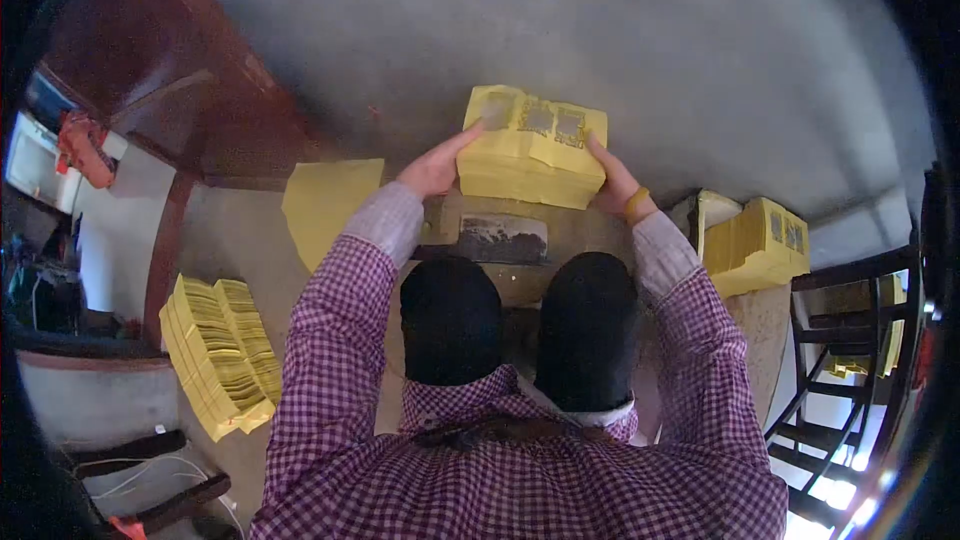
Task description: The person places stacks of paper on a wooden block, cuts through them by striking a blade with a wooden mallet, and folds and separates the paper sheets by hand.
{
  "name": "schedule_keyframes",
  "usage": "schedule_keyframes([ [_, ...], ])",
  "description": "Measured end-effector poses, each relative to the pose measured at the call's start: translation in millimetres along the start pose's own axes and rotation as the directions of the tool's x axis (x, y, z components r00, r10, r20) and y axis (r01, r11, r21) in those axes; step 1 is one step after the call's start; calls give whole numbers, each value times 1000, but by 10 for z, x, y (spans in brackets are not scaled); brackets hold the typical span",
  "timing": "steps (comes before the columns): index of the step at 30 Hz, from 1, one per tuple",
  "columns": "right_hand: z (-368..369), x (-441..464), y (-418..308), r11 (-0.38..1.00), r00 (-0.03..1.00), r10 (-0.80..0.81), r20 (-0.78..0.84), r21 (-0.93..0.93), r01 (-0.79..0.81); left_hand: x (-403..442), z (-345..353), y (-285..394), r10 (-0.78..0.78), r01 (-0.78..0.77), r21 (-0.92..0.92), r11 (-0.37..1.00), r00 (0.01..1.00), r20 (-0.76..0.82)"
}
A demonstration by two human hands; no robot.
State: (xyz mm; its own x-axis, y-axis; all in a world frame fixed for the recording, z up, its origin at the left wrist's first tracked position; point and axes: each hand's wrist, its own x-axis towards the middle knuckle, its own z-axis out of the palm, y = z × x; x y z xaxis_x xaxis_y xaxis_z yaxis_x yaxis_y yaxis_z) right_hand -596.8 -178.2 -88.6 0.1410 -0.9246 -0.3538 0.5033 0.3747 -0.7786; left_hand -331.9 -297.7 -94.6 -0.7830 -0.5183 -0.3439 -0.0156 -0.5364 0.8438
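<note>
A thick stack of yellow paper (pixel 530 162) with dark printed patches on its top sheet is between my two hands. My left hand (pixel 438 166) presses against its left side, thumb at the top edge. On the right side, my right hand (pixel 615 176) grips it the same way, with a yellow band at the wrist. Just below the stack, nearer my knees, lies a dark worn block (pixel 503 238). A loose yellow sheet (pixel 332 205) lies to the left of my left hand.
Bundled yellow paper stacks (pixel 218 355) stand on the floor at the left. Another yellow stack (pixel 755 248) sits at the right, close to a dark slatted rack (pixel 850 390). A grey wall (pixel 560 20) rises ahead, and a red-brown beam (pixel 215 30) runs at upper left.
</note>
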Motion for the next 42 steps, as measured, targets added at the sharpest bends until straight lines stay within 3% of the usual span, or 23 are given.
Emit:
schedule_keyframes([
  [3, 10, 41, 28, 989, 991, 14, -130, -146, -33, 47, -101, -75, -36, 36, -43, 998, 999, 10],
  [6, -239, 136, 236, 993, 990, -73, -120, -104, 61, 104, -251, -121, -122, 125, 80, 989, 992, -43],
  [7, -255, 128, 284, 992, 990, -80, -117, -110, 67, 82, -209, -145, -93, 95, 34, 995, 995, -42],
  [9, -295, 55, 402, 960, 891, -264, -370, -186, 208, 20, -143, -168, -63, 62, -7, 998, 997, -38],
  [10, -233, -71, 393, 960, 892, -265, -368, -184, 209, -63, -124, -167, 29, -28, 122, 992, 1000, -11],
  [12, -26, -406, 292, 934, 974, -224, -38, -292, 204, -315, -55, -230, 109, -111, 242, 964, 994, 20],
  [13, -289, -391, 340, 869, 992, -94, 84, -479, 123, -471, 16, -252, 249, -252, 316, 915, 967, 52],
  [14, -348, -403, 379, 868, 992, -95, 84, -480, 124, -562, 53, -274, 382, -388, 381, 839, 919, 95],
  [15, -373, -425, 434, 587, 958, -196, 211, -757, 287, -538, -33, -402, 382, -387, 381, 840, 920, 93],
  [17, -329, -378, 516, 583, 951, -191, 244, -751, 310, -470, -280, -804, 297, -148, 935, 321, 954, 49],
  [21, -474, -196, 650, 540, 929, -259, 263, -758, 365, -307, -326, -806, 81, -139, 945, 295, 990, 120],
  [22, -699, -55, 798, 315, 881, -312, 355, -836, 449, -265, -355, -880, 227, -236, 933, 270, 958, 177],
  [24, -694, -116, 939, 85, 831, -334, 445, -864, 497, -359, -302, -957, 353, -323, 915, 241, 908, 227],
  [26, -628, -138, 793, 295, 892, -336, 303, -866, 405, -366, -261, -795, 292, -162, 948, 273, 953, 79],
  [27, -476, -233, 679, 293, 893, -335, 302, -867, 403, -383, -215, -676, 272, -109, 953, 282, 962, 29],
  [28, -254, -352, 502, 540, 930, -274, 245, -761, 359, -407, -158, -497, 186, -191, 785, 589, 978, 98],
  [29, -104, -416, 353, 745, 958, -200, 204, -604, 284, -482, -75, -362, 182, -179, 629, 757, 982, 60],
  [32, 45, -351, 155, 928, 985, -170, -17, -338, 154, -516, 59, -61, 179, -183, 70, 981, 982, 57],
  [33, 156, -304, 73, 896, 988, -153, -20, -424, 130, -456, 54, -27, 178, -181, 70, 981, 983, 55],
  [34, 113, -207, 89, 951, 998, -60, -29, -306, 48, -372, 36, -21, 162, -163, 26, 986, 986, 47],
  [36, -305, 219, 300, 962, 987, -121, -103, -258, 91, -190, 12, -82, 143, -142, -20, 990, 989, 40],
  [40, -48, 110, 180, 1000, 989, 7, -148, -18, -10, -114, -1, -92, 145, -146, -19, 989, 988, -45],
  [42, 24, 29, 151, 993, 986, -115, -122, -2, 116, -110, 14, -54, 176, -176, -38, 984, 984, -6],
])
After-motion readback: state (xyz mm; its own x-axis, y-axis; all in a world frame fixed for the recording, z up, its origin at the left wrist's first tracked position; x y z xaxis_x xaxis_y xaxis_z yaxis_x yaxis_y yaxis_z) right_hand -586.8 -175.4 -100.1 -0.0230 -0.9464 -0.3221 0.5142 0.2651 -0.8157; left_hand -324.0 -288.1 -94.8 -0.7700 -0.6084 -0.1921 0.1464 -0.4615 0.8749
